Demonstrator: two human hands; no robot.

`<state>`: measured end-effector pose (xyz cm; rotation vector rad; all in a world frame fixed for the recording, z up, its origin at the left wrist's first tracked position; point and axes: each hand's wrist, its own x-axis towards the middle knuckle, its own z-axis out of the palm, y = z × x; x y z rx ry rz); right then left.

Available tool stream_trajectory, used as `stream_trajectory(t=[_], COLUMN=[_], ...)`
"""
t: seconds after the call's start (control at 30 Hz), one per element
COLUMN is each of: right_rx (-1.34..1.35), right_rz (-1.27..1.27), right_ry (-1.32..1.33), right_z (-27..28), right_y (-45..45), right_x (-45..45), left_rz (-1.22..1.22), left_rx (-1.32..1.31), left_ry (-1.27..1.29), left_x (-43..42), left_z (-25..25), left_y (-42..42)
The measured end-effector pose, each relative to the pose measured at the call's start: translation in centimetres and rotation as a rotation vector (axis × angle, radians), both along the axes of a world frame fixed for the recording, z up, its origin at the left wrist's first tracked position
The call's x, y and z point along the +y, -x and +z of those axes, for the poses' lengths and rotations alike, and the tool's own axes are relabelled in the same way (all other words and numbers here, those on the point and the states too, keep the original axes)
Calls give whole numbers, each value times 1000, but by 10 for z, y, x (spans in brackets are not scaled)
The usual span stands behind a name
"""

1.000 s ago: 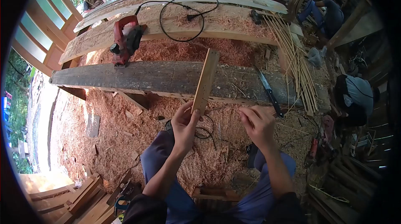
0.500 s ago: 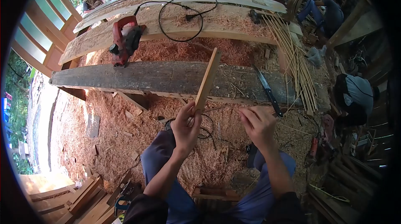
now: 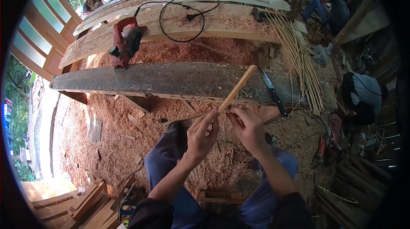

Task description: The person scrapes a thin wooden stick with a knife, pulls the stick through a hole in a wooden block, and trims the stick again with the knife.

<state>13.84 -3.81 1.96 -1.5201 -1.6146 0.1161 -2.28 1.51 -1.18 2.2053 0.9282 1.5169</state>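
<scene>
Left hand (image 3: 203, 133) has a firm grip on the lower end of the narrow wooden piece (image 3: 238, 88). Piece is edge-on to the camera, tilted up and to the right, far end above the dark counter (image 3: 158, 77). Right hand (image 3: 248, 128) is just beside that lower end, fingers curled with the tips drawn together; can't tell if it's pinching anything or touching the piece. A thin stick (image 3: 192, 117) shows left of the left hand, can't tell if it's held.

Knife (image 3: 273, 92) lies on the counter's right part, blade pointing away, handle toward the person and reaching past the near edge in view. Right of it, a loose bundle of thin strips (image 3: 303, 64). Red power planer (image 3: 125, 43) is well left, near end at the counter's far edge. Cord plug (image 3: 191, 16) rests on the pale board (image 3: 96, 43) behind. Shavings (image 3: 113, 135) cover the floor.
</scene>
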Motion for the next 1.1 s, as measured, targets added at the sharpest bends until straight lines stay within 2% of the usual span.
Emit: stream_trajectory(t=[0.03, 0.1, 0.2, 0.33, 0.4, 0.5, 0.63, 0.77, 0.87, 0.97, 1.03, 1.1], right_rx=[84, 84, 65, -16, -9, 21, 152, 141, 73, 22, -178, -142], right_rz=[2, -4, 11, 38, 22, -5, -1, 5, 15, -11, 12, 24], right_ry=[16, 11, 19, 4, -4, -3, 89, 55, 19, 37, 63, 65], right_z=[1, 2, -2, -1, -6, -6, 6, -11, -8, -2, 5, -2], right_y=[2, -1, -9, -6, -1, 2, 3, -5, -5, -8, -12, -12], right_x=[2, 4, 3, 1, 2, 2, 3, 0, -1, -4, -6, -5], left_rz=[-2, 58, 128, 104, 39, -33, 49, 78, 72, 33, 33, 36], left_rx=[0, 41, 18, 18, 26, 58, 26, 22, 46, 53, 70, 87], left_ry=[0, 165, 208, 139, 0, -2, 51, 133, -15, 93, 70, 42], left_x=[-1, -1, 7, 7, 4, -6, 3, 6, 6, 2, 5, 7], left_z=[0, 2, 1, 0, 1, 1, 0, -2, -3, 1, 1, 1], left_y=[1, 7, 13, 11, 4, -4, 1, 8, 4, 6, 9, 9])
